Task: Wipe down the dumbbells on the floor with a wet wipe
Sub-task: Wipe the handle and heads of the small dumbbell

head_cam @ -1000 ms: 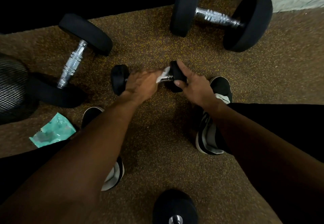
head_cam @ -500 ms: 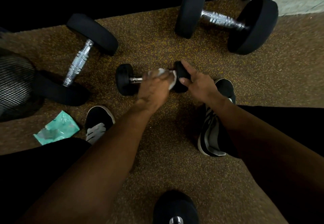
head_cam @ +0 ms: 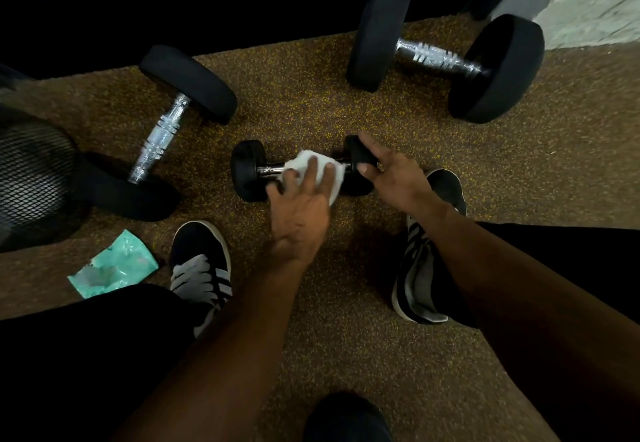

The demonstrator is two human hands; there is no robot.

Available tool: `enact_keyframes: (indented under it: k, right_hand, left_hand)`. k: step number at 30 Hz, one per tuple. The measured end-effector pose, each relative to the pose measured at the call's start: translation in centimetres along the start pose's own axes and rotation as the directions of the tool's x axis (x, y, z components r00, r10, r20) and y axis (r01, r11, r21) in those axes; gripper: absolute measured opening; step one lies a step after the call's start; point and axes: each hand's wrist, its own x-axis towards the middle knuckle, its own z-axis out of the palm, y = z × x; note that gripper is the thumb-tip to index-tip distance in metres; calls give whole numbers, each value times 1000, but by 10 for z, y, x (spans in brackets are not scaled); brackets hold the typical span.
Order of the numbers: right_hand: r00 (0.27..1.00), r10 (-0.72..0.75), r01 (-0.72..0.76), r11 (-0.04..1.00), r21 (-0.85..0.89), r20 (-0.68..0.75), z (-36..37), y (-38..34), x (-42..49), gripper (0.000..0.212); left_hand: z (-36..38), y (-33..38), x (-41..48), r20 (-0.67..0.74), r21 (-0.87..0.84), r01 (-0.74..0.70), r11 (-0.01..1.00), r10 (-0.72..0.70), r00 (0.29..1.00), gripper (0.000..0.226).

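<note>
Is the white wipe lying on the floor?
No, the left hand presses the wipe against the handle of the small dumbbell.

The location was a gym or weight-training area. The floor (head_cam: 311,102) was dark rubber matting flecked with yellow. Several free weights lay on it: a far large dumbbell (head_cam: 436,55) and a left large dumbbell (head_cam: 162,133), both with round black heads and ridged chrome handles, a small dumbbell (head_cam: 247,168) between them, and the black head of a near dumbbell (head_cam: 346,417).
</note>
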Motion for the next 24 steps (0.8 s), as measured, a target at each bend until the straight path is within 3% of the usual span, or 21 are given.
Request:
enact_keyframes:
  k: [4, 7, 9, 10, 11, 12, 13, 14, 15, 18, 24]
  right_hand:
    - [1000, 17, -17, 1000, 14, -3, 2, 1, 1, 58]
    - [1000, 20, -20, 1000, -10, 0, 3, 2, 3, 58]
    - [1000, 0, -1, 1000, -12, -13, 4, 1, 1, 58]
    - [1000, -11, 11, 1000, -6, -19, 4, 1, 0, 58]
    - [1000, -20, 20, 1000, -2, -21, 4, 1, -1, 59]
    - [999, -25, 25, 1000, -3, -21, 4, 1, -2, 59]
    - [1000, -25, 25, 1000, -8, -19, 4, 1, -2, 59]
    - [1000, -22, 21, 1000, -13, -18, 4, 2, -3, 59]
    - [1000, -18, 18, 1000, -14, -19, 5, 2, -4, 60]
    - [999, -29, 29, 1000, -3, -34, 8, 3, -8, 60]
    - [998, -36, 35, 999, -35, -46, 10, 3, -13, 59]
  left_hand:
    - [5, 26, -9, 20, -28, 40, 999, -39, 999, 61]
    - [3, 37, -16, 26, -170, 334, 927, -335, 942, 66]
    - [-2, 48, -18, 89, -404, 513, 758, -525, 846, 53]
    - [-3, 55, -15, 197, -557, 591, 583, -598, 777, 43]
    - [-7, 60, -11, 356, -707, 643, 296, -636, 685, 38]
    - [-15, 64, -5, 530, -774, 629, -68, -614, 585, 36]
    - [-25, 66, 1, 677, -731, 553, -401, -532, 509, 33]
    - [-32, 68, 7, 759, -643, 456, -615, -433, 486, 27]
    - [-40, 70, 14, 794, -569, 399, -719, -353, 495, 23]
    - [-53, 67, 32, 820, -461, 353, -815, -239, 520, 28]
    - [-22, 50, 46, 811, -346, 395, -851, -59, 583, 37]
